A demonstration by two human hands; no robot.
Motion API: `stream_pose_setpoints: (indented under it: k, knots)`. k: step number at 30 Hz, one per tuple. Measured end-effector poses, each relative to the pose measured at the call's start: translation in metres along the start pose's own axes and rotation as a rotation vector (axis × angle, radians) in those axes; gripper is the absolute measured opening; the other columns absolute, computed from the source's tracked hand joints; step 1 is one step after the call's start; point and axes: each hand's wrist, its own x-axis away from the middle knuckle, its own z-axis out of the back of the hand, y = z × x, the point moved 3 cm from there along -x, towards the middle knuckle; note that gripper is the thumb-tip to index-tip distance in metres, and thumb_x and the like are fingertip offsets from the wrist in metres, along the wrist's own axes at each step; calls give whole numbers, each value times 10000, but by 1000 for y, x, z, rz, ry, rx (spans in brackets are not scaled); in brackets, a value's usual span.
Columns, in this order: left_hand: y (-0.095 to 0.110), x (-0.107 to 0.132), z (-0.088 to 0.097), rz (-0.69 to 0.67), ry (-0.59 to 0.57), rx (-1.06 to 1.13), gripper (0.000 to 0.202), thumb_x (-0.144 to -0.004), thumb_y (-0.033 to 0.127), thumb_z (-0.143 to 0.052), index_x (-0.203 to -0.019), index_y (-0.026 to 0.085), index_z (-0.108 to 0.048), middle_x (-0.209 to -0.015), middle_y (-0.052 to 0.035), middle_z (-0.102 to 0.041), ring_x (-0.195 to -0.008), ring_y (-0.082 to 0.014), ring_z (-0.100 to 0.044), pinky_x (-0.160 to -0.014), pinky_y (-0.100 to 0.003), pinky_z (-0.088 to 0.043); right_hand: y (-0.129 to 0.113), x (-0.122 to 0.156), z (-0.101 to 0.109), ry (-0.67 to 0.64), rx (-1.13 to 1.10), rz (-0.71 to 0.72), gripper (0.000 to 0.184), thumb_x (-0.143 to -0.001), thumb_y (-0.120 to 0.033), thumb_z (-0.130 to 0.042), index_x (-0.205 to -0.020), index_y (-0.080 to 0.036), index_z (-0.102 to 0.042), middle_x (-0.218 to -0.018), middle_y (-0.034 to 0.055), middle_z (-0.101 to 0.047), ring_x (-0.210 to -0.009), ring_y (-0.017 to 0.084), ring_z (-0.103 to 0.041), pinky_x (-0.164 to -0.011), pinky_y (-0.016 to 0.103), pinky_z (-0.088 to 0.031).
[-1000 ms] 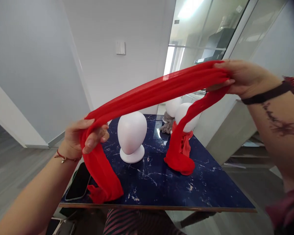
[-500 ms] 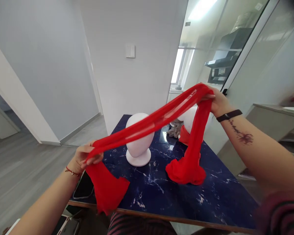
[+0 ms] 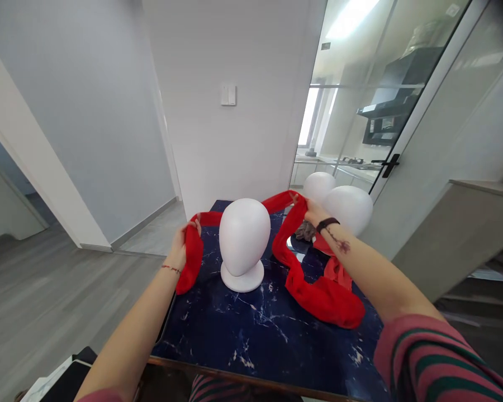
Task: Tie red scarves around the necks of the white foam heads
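Scarf (image 3: 318, 293) passes behind head form (image 3: 243, 237); left hand (image 3: 183, 237) and right hand (image 3: 309, 211) each pinching it; ends next need crossing in front.

Second white head form (image 3: 349, 207), wall switch (image 3: 228, 95)

1. Near half of the desk (image 3: 251, 335): bare marble from the front edge up to the head's base; open for passage.
2. White head (image 3: 243, 237) stands upright at mid-desk, blocking the line between the left hand (image 3: 183, 241) and the right hand (image 3: 312, 212).
3. Red cloth (image 3: 318, 293) runs behind the head from hand to hand; its long tail lies piled on the right half of the desk.
4. Second white head (image 3: 349, 207), far right, stands just beside the right wrist; a red cloth hangs below it.
5. Gap between the two heads is narrow, crossed by cloth and forearm.
6. Left edge: the cloth's end hangs beside the head; floor beyond is open.
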Motion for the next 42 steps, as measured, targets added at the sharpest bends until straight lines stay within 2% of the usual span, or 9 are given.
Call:
stream_pose_setpoints:
  k: [4,9,13,20,27,30,35,39,42]
  knots:
    - [-25,27,38,98,67,-15,335,-899,74,-337,-1197,63,-489,-898,-146,-697,-689,-126,-690,-684,-198,-584,28,64,-4,92,-221,-219,237,-908,-293,-460,-790,-142,-599,-604,-2,-579,-517,105,-544,-530,241,-509]
    - [-81,58,84,215,234,-39,277,-875,69,-381,-1101,72,-541,-798,-105,-699,-656,-128,-686,-712,-236,-585,44,178,-49,246,-1171,-944,172,-886,-258,-489,-809,-160,-607,-563,-29,-574,-526,71,-583,-590,162,-530]
    - [-115,70,113,271,251,-179,184,-858,124,-432,-948,88,-588,-727,-81,-680,-658,-167,-678,-757,-345,-573,31,226,-77,271,-1525,-1045,167,-876,-259,-535,-952,-137,-621,-614,-32,-613,-558,52,-594,-655,156,-535]
    - [-112,85,106,378,172,-296,304,-758,26,-468,-1035,62,-585,-902,-118,-690,-806,-189,-674,-889,-396,-502,18,234,-76,459,-1626,-943,105,-848,-193,-561,-908,-156,-639,-567,-43,-602,-555,58,-591,-662,177,-535]
    - [-130,90,114,324,179,-561,285,-663,4,-510,-901,63,-656,-932,-120,-696,-817,-174,-659,-773,-257,-513,-5,248,-159,296,-1381,-1246,186,-839,-280,-594,-915,-122,-657,-637,35,-674,-541,116,-626,-538,220,-518]
    - [-142,94,115,222,77,-672,364,-618,5,-539,-948,98,-661,-938,-95,-698,-736,-142,-643,-677,-222,-505,-15,247,-195,260,-1350,-1184,284,-824,-297,-617,-1043,-118,-645,-724,47,-702,-588,126,-646,-530,216,-509]
    - [-150,105,112,125,-50,-853,590,-575,20,-587,-1135,202,-578,-906,-35,-694,-444,-46,-498,-413,-158,-371,-32,242,-235,306,-1608,-1083,320,-828,-336,-610,-1060,-120,-651,-949,63,-709,-815,132,-666,-747,252,-531]
    - [-143,110,106,-172,-20,-997,455,-660,154,-655,-1109,192,-588,-993,-73,-685,-696,-133,-634,-656,-220,-492,-43,237,-247,310,-1772,-1030,335,-864,-354,-546,-1112,-143,-627,-1033,67,-690,-911,157,-654,-814,321,-527]
    - [-141,116,112,-322,119,-1020,500,-739,304,-639,-1220,224,-525,-1088,-89,-667,-951,-213,-638,-804,-292,-493,-48,234,-253,248,-1815,-1045,358,-876,-368,-520,-1153,-158,-603,-1065,78,-677,-928,178,-652,-823,361,-524]
